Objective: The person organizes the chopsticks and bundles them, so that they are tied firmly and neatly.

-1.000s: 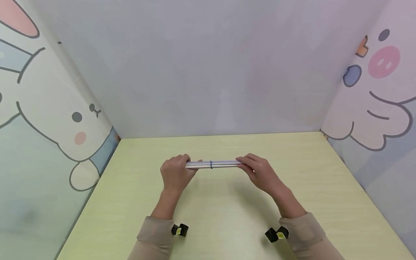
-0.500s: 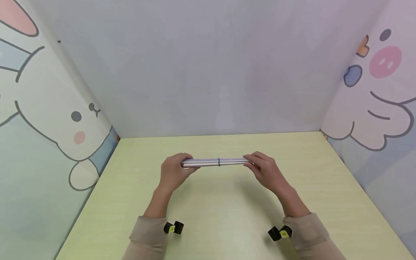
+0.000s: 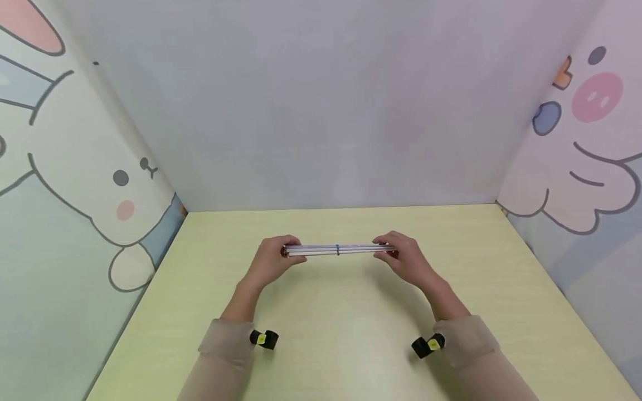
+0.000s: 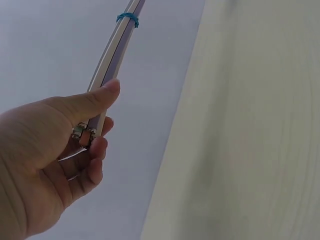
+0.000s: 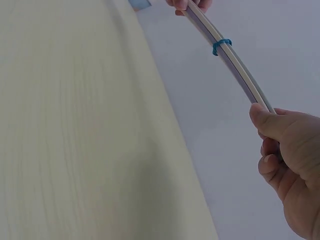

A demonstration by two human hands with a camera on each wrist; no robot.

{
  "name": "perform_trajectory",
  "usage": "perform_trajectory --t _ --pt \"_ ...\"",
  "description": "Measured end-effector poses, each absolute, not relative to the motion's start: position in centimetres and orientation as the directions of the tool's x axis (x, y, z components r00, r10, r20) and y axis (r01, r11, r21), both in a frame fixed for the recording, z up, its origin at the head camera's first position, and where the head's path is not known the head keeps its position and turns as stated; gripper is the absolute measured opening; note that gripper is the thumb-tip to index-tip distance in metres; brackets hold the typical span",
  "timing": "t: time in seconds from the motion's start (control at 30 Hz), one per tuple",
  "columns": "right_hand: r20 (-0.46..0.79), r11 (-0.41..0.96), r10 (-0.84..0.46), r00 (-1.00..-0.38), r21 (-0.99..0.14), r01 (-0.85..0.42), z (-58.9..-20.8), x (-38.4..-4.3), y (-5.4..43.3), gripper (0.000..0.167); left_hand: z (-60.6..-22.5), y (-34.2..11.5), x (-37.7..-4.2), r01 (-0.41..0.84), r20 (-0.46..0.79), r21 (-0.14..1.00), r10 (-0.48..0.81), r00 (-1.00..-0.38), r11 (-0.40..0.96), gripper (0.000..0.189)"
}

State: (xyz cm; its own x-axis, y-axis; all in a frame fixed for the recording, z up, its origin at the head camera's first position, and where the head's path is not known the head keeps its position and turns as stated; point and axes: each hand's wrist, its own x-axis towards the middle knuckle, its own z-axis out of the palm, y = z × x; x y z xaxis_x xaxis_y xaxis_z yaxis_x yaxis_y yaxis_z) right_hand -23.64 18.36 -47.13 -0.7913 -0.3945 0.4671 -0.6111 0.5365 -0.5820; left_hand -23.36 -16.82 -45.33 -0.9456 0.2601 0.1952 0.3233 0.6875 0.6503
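A thin bundle of pale and lilac pencils (image 3: pixel 313 250) is held level above the table, bound at its middle by a blue elastic band (image 4: pixel 128 20). My left hand (image 3: pixel 271 257) pinches the left end between thumb and fingers. At that end, small metal ferrules with orange and greenish tips (image 4: pixel 85 135) show in the left wrist view. My right hand (image 3: pixel 407 259) pinches the other end, thumb on the near side. The right hand hides that end in the right wrist view, where the band (image 5: pixel 221 46) sits between both hands.
The pale wood-grain table (image 3: pixel 331 345) lies beneath the hands and carries their shadows. A plain grey wall (image 3: pixel 331 111) stands along its back edge. Side panels with a cartoon rabbit (image 3: pixel 90 161) and a cartoon pig (image 3: pixel 597 133) flank the table.
The band and bundle have shifted slightly right. My left hand has changed its grip, now at the bundle's left end; the right hand reaches a little further over its end.
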Motion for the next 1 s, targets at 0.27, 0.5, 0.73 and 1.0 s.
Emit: perform_trajectory --t 0.27,0.5,0.73,1.0 --pt "0.372 0.609 -0.428 -0.823 -0.554 -0.567 -49.5 -26.7 18.6 0.021 -47.5 -16.0 -26.3 0.297 0.146 0.525 0.26 -0.955 0.797 0.023" --pt "0.296 0.726 -0.422 -0.857 -0.456 -0.515 -50.9 -29.1 18.3 0.019 -48.9 -15.5 -28.4 0.291 0.143 0.499 0.254 -0.957 0.816 0.024" --pt "0.331 0.717 -0.472 -0.817 -0.396 -0.574 -51.9 -29.7 18.0 0.018 -50.8 -15.6 -29.2 0.273 0.127 0.503 0.242 -0.962 0.82 0.026" --pt "0.337 0.747 -0.444 -0.83 -0.372 -0.551 -52.7 -29.2 17.9 0.022 -51.6 -15.6 -28.3 0.261 0.116 0.476 0.234 -0.965 0.84 0.046"
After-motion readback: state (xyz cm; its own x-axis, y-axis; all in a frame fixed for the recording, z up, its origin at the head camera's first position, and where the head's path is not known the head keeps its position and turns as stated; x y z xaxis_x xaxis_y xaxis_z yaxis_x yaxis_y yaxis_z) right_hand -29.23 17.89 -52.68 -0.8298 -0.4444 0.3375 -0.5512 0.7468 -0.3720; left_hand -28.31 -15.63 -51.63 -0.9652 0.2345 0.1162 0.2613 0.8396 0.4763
